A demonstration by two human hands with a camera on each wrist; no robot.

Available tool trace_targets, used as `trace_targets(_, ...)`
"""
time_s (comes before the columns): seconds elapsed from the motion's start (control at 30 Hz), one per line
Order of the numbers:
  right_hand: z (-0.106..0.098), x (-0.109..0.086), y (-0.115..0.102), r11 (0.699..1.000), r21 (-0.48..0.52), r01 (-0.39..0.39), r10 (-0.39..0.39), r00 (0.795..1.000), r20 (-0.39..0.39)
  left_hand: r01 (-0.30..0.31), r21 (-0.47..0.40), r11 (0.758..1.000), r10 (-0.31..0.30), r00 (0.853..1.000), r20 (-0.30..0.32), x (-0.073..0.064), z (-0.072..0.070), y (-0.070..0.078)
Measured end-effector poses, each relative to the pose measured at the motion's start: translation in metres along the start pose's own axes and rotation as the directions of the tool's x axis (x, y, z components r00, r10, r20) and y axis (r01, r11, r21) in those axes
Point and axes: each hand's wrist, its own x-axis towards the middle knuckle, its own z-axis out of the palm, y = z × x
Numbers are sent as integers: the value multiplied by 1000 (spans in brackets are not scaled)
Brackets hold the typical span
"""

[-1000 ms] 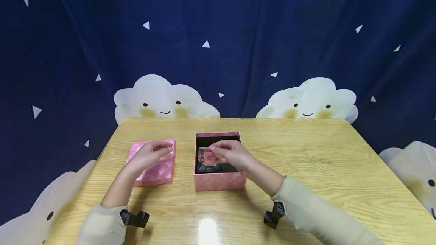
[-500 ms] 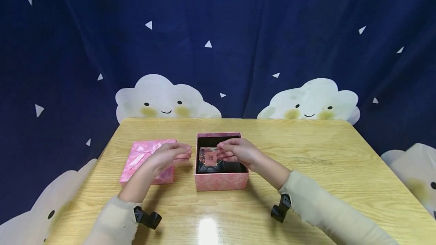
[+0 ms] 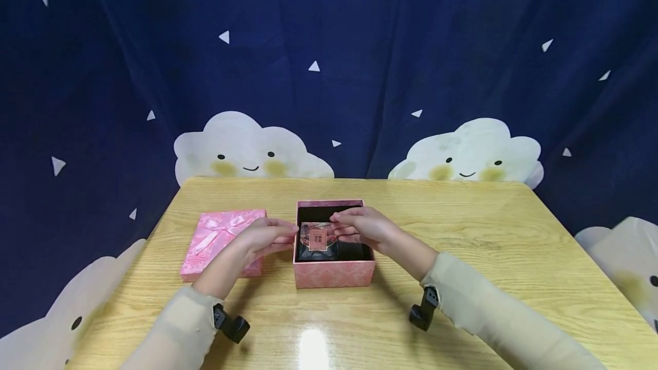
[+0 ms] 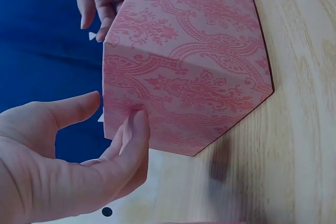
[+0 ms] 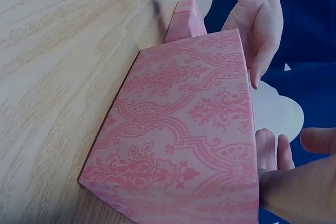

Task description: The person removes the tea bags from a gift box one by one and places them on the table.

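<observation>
Left hand (image 3: 267, 238): at the left side of the box, fingertips at the outer face of its wall, thumb apart from them near the rim; a moderate gap between thumb and fingers, nothing held. Whether the fingertips touch the wall cannot be told.
Right hand (image 3: 370, 228): above the right part of the box, reaching in from the right, fingertips near the packet; thumb and fingers parted, nothing held.
Box (image 3: 334, 274): pink, damask-patterned outside, dark inside, uncovered, standing upright on the table.
Packet (image 3: 317, 239): one, dark, with a pinkish label, lying in the left part of the box; lettering too small to read.
Lid (image 3: 197, 258): pink, patterned, lying on the table to the left of the box and apart from it; ribbon bow (image 3: 226, 226), pale pink, on its top.
Table (image 3: 462, 227): light wood grain, glossy.
Wrist cameras (image 3: 233, 327): two, black, one at each cuff of the pale sleeves (image 3: 493, 307).
Curtain (image 3: 283, 16): dark blue, behind the table, with white triangles and smiling clouds (image 3: 252, 136)
</observation>
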Motion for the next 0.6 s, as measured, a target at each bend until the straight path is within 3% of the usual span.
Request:
trace_targets(0.3,3,8,-4,998,-62,-23,23,1000,-12,12,-68,998,-12,1000,0,3,-3,-3)
trace_targets(0.6,3,18,-8,985,-33,-170,168,985,-47,-12,-132,991,12,1000,5,5,-5,-8)
